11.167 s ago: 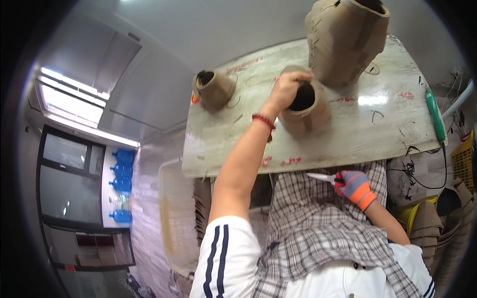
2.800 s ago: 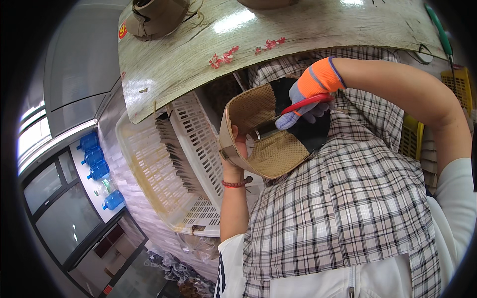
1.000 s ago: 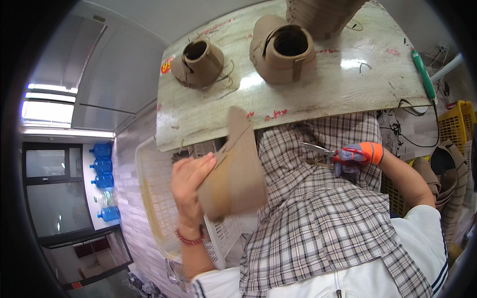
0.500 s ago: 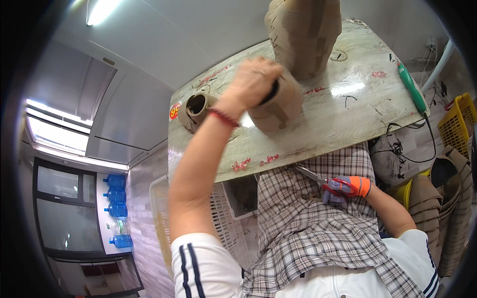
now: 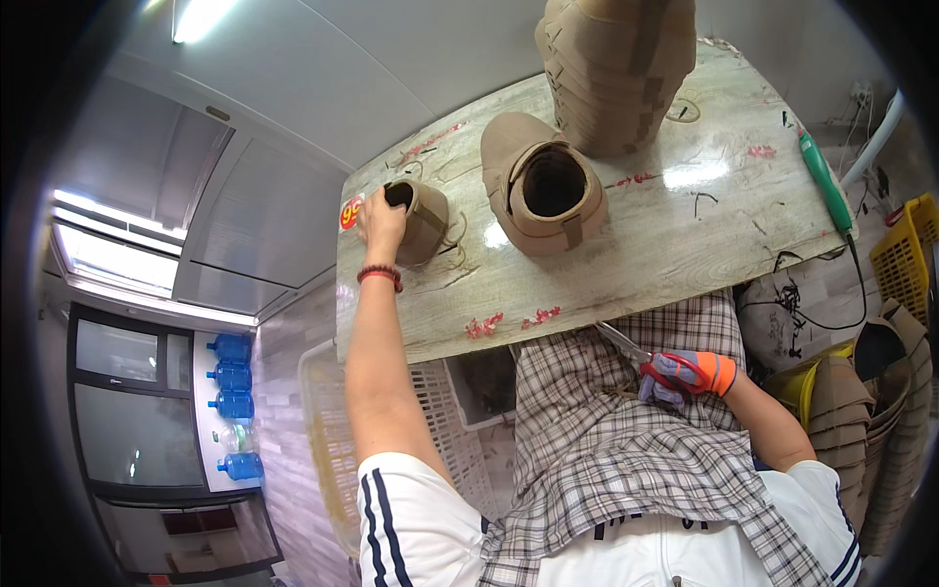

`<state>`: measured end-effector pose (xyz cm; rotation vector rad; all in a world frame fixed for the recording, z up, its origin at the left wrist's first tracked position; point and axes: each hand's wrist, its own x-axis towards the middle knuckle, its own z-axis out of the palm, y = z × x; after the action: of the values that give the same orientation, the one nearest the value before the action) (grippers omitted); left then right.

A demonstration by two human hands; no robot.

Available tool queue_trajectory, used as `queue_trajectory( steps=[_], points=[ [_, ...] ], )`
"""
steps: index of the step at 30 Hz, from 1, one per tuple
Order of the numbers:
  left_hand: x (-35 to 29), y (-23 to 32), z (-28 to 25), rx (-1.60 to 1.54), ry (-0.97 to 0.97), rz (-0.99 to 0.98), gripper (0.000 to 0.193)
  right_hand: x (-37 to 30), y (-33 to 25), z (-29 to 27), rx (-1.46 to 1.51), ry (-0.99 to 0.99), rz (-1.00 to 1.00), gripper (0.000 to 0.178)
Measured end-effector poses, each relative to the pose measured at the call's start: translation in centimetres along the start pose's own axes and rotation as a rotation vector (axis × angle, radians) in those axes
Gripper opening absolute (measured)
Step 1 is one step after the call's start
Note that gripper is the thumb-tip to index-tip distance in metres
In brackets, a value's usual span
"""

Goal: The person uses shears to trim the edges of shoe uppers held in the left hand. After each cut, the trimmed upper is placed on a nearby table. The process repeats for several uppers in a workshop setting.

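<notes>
At the table's left end my left hand [image 5: 380, 230] is bare, closed on a tan shoe [image 5: 427, 227] with its fingers partly hidden behind the collar. A second tan shoe [image 5: 549, 235] stands alone near the middle, its dark opening facing up and toward me. Behind it rises a tall stack of nested tan shoes [image 5: 611, 83], cut off by the upper rim. Over my lap, just below the table edge, my right hand [image 5: 680, 378] wears a grey and orange glove. It is closed round red-handled scissors [image 5: 626, 344], whose blades point up and left.
A green corded hand tool [image 5: 825, 181] lies along the table's [image 5: 626, 245] right edge. To my right are a yellow basket [image 5: 905, 254] and more stacked tan shoes [image 5: 841, 411]. A pale plastic crate [image 5: 440, 411] sits below the table at left. Thread scraps dot the tabletop.
My left hand has left the middle shoe, which now stands upright, and has moved left onto the smaller-looking shoe, which has turned. My right hand keeps the scissors over my lap.
</notes>
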<state>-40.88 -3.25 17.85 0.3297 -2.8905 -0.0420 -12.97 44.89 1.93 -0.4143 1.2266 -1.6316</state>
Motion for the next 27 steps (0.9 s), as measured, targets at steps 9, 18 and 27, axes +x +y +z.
queue_trajectory(
  steps=[9, 18, 27],
  points=[
    [-1.1, 1.0, 0.3, -0.005, 0.118, 0.038, 0.045, 0.1, -0.7, 0.1, -0.121, 0.084, 0.114, 0.083],
    [-7.6, -12.1, -14.7, -1.535, 0.128, -0.169, 0.050, -1.8, 2.0, 0.3, -0.328, 0.368, 0.222, 0.040],
    [-39.4, -5.7, -0.9, -2.029, -0.764, -0.656, 0.077, 0.2, -9.4, 5.7, -1.098, 0.661, -0.128, 0.047]
  ],
)
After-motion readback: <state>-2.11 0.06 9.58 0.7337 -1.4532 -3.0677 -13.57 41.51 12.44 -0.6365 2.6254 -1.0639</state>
